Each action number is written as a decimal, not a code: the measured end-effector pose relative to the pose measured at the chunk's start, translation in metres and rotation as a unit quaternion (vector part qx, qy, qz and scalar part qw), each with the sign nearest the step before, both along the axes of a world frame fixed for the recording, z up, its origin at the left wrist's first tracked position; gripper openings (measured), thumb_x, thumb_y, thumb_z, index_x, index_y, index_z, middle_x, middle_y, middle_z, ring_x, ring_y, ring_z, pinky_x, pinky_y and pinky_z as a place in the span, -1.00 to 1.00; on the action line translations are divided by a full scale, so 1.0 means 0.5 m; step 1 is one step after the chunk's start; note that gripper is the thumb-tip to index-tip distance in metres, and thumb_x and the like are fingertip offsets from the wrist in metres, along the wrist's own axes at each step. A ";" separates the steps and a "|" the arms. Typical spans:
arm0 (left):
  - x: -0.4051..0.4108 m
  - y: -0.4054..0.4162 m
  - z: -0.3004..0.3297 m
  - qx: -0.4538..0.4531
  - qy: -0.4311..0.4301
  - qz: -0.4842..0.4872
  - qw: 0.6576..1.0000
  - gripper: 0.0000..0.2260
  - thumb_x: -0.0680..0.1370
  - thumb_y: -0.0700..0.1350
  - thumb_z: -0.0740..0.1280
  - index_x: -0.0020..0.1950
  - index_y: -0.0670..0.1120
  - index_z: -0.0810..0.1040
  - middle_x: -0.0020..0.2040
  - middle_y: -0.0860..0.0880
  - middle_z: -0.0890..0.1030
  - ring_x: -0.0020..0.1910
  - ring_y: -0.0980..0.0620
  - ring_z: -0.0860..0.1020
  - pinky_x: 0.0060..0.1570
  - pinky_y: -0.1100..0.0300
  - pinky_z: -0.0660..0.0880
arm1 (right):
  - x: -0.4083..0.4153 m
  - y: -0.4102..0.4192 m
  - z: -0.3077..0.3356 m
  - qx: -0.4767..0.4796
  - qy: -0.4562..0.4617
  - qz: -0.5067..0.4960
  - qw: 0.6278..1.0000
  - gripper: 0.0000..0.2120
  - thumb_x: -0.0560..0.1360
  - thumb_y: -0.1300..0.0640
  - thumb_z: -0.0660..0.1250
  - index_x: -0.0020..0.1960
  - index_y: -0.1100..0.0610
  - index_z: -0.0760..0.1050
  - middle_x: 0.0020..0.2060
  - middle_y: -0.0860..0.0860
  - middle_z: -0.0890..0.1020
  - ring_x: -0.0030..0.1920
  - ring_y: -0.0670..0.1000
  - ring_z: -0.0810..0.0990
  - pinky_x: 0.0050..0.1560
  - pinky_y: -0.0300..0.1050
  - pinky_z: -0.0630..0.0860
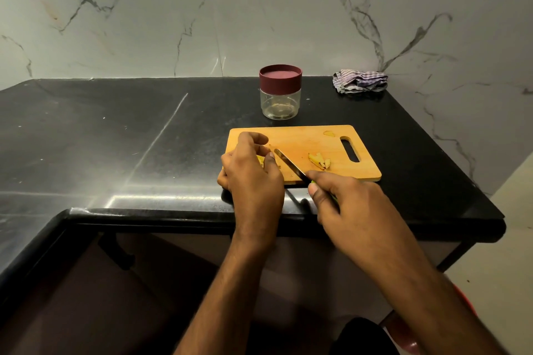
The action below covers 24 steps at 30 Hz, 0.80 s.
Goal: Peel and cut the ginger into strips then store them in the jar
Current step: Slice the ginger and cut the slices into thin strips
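Head view: on the cutting board (302,140), the left hand (253,173) pinches a ginger piece (261,160); the right hand (343,202) grips the knife (290,164). Cut strips (320,161) lie right of the blade. Slicing seems underway; the lidded jar (280,91) behind the board needs opening next.

No readable text, label or number anywhere.

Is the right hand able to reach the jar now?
Probably yes, but not freely: the right hand grips the knife, and the jar stands beyond the cutting board, nothing between.
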State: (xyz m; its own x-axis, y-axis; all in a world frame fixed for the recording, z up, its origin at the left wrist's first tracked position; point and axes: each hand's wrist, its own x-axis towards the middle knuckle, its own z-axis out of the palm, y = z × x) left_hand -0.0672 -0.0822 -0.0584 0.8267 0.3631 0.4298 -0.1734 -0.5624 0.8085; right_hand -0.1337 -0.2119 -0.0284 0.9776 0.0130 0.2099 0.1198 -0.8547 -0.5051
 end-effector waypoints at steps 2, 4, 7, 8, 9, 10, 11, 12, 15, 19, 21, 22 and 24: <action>-0.003 -0.002 -0.003 0.006 -0.012 0.011 1.000 -0.79 0.59 -0.17 0.35 0.12 0.11 0.44 -0.06 0.17 0.52 0.15 0.08 0.45 0.14 0.11 0.17 | 0.001 -0.006 0.000 0.000 0.000 -0.007 1.000 -0.65 0.60 -0.14 0.13 0.38 -0.21 0.40 -0.10 -0.13 0.64 -0.08 -0.12 0.59 -0.07 -0.11 0.57; -0.003 -0.004 -0.004 0.014 -0.013 0.016 1.000 -0.81 0.60 -0.16 0.36 0.11 0.10 0.45 -0.07 0.17 0.52 0.15 0.10 0.42 0.13 0.12 0.14 | 0.001 -0.010 0.000 -0.003 -0.001 -0.015 1.000 -0.65 0.60 -0.14 0.13 0.38 -0.22 0.40 -0.10 -0.12 0.64 -0.08 -0.11 0.60 -0.05 -0.07 0.58; -0.002 -0.005 -0.005 0.027 -0.007 0.019 0.999 -0.82 0.60 -0.13 0.37 0.10 0.10 0.47 -0.07 0.17 0.53 0.16 0.12 0.37 0.12 0.15 0.11 | 0.001 -0.012 -0.001 -0.014 0.004 -0.020 1.000 -0.64 0.60 -0.16 0.13 0.38 -0.23 0.38 -0.07 -0.12 0.64 -0.06 -0.09 0.59 -0.04 -0.03 0.59; -0.001 -0.005 -0.006 0.028 -0.005 0.019 0.999 -0.81 0.59 -0.14 0.37 0.11 0.11 0.46 -0.06 0.17 0.53 0.15 0.12 0.36 0.12 0.15 0.11 | 0.001 -0.011 -0.002 -0.015 0.004 -0.019 1.000 -0.64 0.60 -0.16 0.13 0.38 -0.24 0.38 -0.06 -0.12 0.64 -0.06 -0.09 0.59 -0.04 -0.02 0.59; -0.002 -0.006 -0.006 0.029 -0.004 0.020 0.999 -0.80 0.59 -0.16 0.37 0.11 0.11 0.46 -0.06 0.16 0.53 0.15 0.13 0.35 0.12 0.15 0.11 | 0.000 -0.011 -0.002 -0.017 0.005 -0.019 1.000 -0.64 0.60 -0.16 0.13 0.38 -0.23 0.38 -0.05 -0.12 0.64 -0.05 -0.09 0.59 -0.04 -0.03 0.59; -0.002 -0.006 -0.006 0.031 -0.003 0.021 0.999 -0.78 0.59 -0.18 0.36 0.12 0.11 0.45 -0.06 0.16 0.53 0.14 0.13 0.34 0.13 0.14 0.11 | 0.000 -0.010 -0.002 -0.017 0.005 -0.019 1.000 -0.64 0.60 -0.16 0.13 0.38 -0.23 0.38 -0.04 -0.12 0.64 -0.05 -0.09 0.59 -0.05 -0.04 0.59; -0.002 -0.007 -0.005 0.036 -0.002 0.024 0.999 -0.77 0.59 -0.19 0.36 0.12 0.11 0.45 -0.05 0.15 0.53 0.14 0.14 0.32 0.13 0.13 0.12 | 0.000 -0.010 -0.002 -0.019 0.006 -0.017 1.000 -0.64 0.60 -0.15 0.13 0.38 -0.23 0.38 -0.02 -0.12 0.64 -0.04 -0.09 0.58 -0.05 -0.07 0.58; -0.003 -0.007 -0.005 0.042 -0.001 0.028 0.999 -0.76 0.59 -0.21 0.35 0.13 0.11 0.46 -0.04 0.15 0.53 0.14 0.14 0.31 0.13 0.12 0.13 | 0.000 -0.010 -0.001 -0.020 0.009 -0.016 1.000 -0.64 0.60 -0.15 0.13 0.38 -0.23 0.38 0.00 -0.12 0.64 -0.03 -0.09 0.58 -0.05 -0.08 0.57; -0.004 -0.008 -0.006 0.052 0.000 0.036 0.998 -0.73 0.57 -0.24 0.35 0.15 0.09 0.47 0.00 0.14 0.53 0.14 0.15 0.29 0.12 0.11 0.13 | 0.000 -0.010 -0.002 -0.025 0.016 -0.013 0.999 -0.63 0.60 -0.15 0.13 0.40 -0.22 0.38 0.01 -0.12 0.64 -0.02 -0.10 0.58 -0.05 -0.10 0.56; -0.002 -0.012 -0.004 0.061 0.010 0.031 0.998 -0.77 0.60 -0.22 0.33 0.18 0.07 0.50 -0.08 0.21 0.47 0.19 0.11 0.30 0.16 0.10 0.14 | 0.000 -0.015 -0.003 -0.024 0.013 -0.014 1.000 -0.63 0.60 -0.15 0.12 0.39 -0.21 0.39 -0.01 -0.13 0.64 -0.04 -0.11 0.58 -0.07 -0.13 0.53; -0.001 -0.016 -0.002 0.053 0.026 0.028 0.998 -0.79 0.63 -0.20 0.29 0.20 0.06 0.51 -0.13 0.26 0.34 0.18 0.11 0.26 0.21 0.07 0.20 | 0.000 -0.020 -0.003 -0.023 0.011 -0.017 1.000 -0.64 0.61 -0.15 0.12 0.38 -0.22 0.39 -0.03 -0.13 0.64 -0.05 -0.10 0.58 -0.07 -0.11 0.56; 0.001 -0.017 -0.003 0.051 0.032 0.027 0.998 -0.79 0.64 -0.21 0.27 0.20 0.06 0.51 -0.12 0.26 0.33 0.18 0.10 0.26 0.24 0.05 0.22 | 0.000 -0.022 -0.004 -0.021 0.012 -0.019 1.000 -0.64 0.61 -0.15 0.12 0.38 -0.22 0.39 -0.03 -0.13 0.64 -0.05 -0.10 0.58 -0.06 -0.09 0.57; 0.006 -0.018 -0.006 0.059 0.033 0.031 0.997 -0.79 0.66 -0.20 0.22 0.19 0.08 0.51 -0.05 0.15 0.48 0.21 0.06 0.30 0.23 0.06 0.21 | 0.000 -0.024 -0.004 -0.018 0.013 -0.023 0.999 -0.64 0.60 -0.15 0.12 0.38 -0.22 0.39 -0.04 -0.12 0.64 -0.04 -0.09 0.59 -0.03 -0.05 0.58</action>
State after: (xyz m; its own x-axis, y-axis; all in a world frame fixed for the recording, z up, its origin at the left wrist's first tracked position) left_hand -0.0640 -0.0911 -0.0617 0.8316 0.3653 0.4183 -0.0836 -0.6623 0.7445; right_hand -0.1336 -0.2240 -0.0306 0.9826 -0.0257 0.1840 0.0665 -0.8763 -0.4771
